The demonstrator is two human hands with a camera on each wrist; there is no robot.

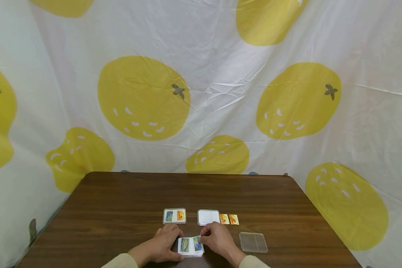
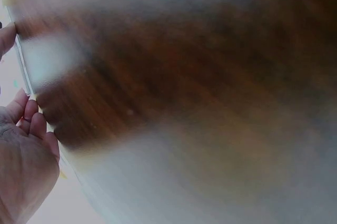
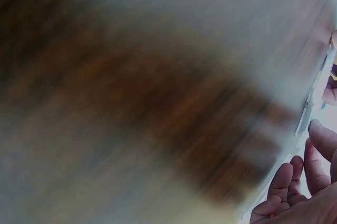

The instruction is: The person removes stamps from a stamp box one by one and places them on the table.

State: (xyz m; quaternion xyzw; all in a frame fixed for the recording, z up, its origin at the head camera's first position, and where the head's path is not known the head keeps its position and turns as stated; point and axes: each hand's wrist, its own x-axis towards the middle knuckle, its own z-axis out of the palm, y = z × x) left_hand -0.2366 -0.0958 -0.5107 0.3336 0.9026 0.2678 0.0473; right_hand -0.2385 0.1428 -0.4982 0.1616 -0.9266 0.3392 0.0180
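Note:
In the head view, small picture cards (image 1: 185, 245) are stacked near the table's front edge, in two columns side by side. My left hand (image 1: 162, 242) holds the stack at its left end, thumb at the near corner and fingers at the far one. At the right column, my right hand (image 1: 217, 238) pinches the top card (image 1: 197, 245), which shows a blue picture and lies slightly askew. The left wrist view catches my left hand (image 2: 23, 155) with bent fingers. In the right wrist view, my right hand (image 3: 310, 176) has curled fingers; the card is not clear there.
Behind the stack lie a clear case (image 1: 169, 222) with two picture cards and another case (image 1: 208, 216) with a white inside. Two orange cards (image 1: 233, 219) lie to its right. A clear divided lid (image 1: 253, 242) is beside my right hand on the brown table (image 1: 120, 197).

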